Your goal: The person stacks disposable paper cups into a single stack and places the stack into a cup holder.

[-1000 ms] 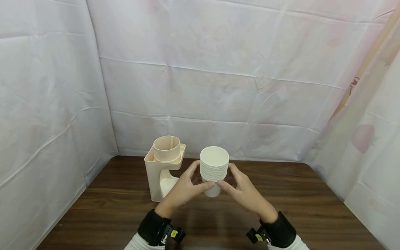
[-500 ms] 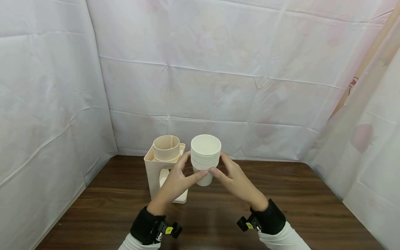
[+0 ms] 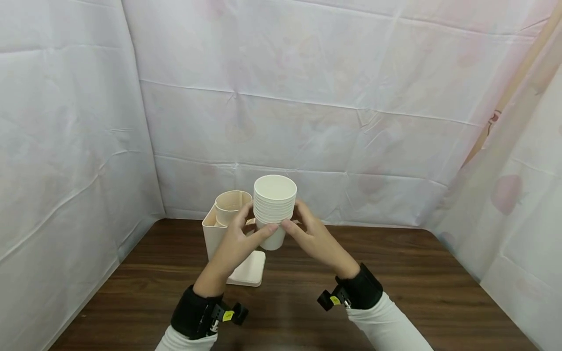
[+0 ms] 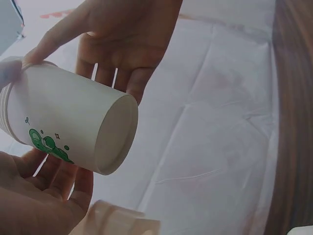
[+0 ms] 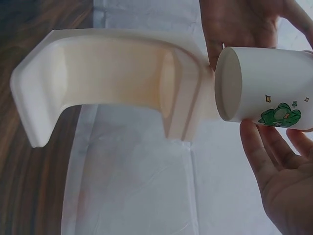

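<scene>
Between both hands, a stack of nested white paper cups (image 3: 274, 200) is held upright above the table, rims at the top. My left hand (image 3: 234, 239) grips its left side and my right hand (image 3: 313, 236) its right, with the thumbs nearly meeting at the front. A green printed drawing shows on the lowest cup (image 4: 73, 112) in the left wrist view. Behind my left hand stands a cream cup dispenser (image 3: 212, 239) with a round tube (image 3: 228, 202) on top and a flat base (image 3: 249, 270). In the right wrist view the C-shaped dispenser body (image 5: 112, 68) lies close to the cup's bottom.
The dark wooden table (image 3: 373, 282) reaches back to a white cloth wall (image 3: 307, 136). Another cloth wall (image 3: 74, 170) borders the table on the left, and a printed curtain (image 3: 518, 234) hangs on the right.
Both hands have raised the cup stack and carried it leftward, toward the dispenser. My left hand now covers more of the dispenser's body in the head view.
</scene>
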A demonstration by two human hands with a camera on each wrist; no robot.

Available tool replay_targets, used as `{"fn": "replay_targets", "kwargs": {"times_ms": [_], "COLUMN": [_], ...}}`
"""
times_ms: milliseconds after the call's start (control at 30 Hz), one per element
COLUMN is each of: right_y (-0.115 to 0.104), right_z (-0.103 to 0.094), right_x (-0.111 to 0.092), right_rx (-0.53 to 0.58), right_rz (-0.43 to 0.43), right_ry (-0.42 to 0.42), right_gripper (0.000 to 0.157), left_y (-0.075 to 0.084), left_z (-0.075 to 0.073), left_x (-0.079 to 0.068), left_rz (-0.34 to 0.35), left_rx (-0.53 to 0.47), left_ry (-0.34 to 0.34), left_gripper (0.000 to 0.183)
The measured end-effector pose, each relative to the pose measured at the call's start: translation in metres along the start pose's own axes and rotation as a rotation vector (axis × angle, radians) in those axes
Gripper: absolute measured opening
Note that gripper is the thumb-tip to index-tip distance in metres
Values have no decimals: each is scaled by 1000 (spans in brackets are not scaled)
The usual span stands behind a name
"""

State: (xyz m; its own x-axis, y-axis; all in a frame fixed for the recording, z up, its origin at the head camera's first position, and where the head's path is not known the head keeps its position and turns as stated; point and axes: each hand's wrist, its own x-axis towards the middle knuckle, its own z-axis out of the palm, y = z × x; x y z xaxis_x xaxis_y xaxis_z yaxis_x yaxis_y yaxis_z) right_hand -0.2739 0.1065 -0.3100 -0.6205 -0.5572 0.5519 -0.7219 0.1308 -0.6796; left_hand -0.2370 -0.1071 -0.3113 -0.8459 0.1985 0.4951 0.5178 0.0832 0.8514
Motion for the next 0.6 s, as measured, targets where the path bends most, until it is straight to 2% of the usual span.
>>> {"fn": "replay_targets", "kwargs": {"times_ms": [200, 333, 533, 600], "right_y": [-6, -17, -43, -40], "right_z": [1, 2, 1, 2], "right_x": [23, 36, 47, 52], "right_rx": [85, 130, 125, 126], "right_rz": [18, 31, 23, 18], "right_ry": [-22, -20, -21, -21], "right_gripper": [53, 54, 64, 65], "left_y": [11, 16, 21, 22], "left_z": [-14, -22, -31, -33], "left_x": [8, 15, 23, 25], "left_rz": [10, 40, 33, 29], "left_rx": [40, 36, 19, 11], "left_ry": [23, 39, 57, 60], "left_gripper": [63, 65, 66, 66]}}
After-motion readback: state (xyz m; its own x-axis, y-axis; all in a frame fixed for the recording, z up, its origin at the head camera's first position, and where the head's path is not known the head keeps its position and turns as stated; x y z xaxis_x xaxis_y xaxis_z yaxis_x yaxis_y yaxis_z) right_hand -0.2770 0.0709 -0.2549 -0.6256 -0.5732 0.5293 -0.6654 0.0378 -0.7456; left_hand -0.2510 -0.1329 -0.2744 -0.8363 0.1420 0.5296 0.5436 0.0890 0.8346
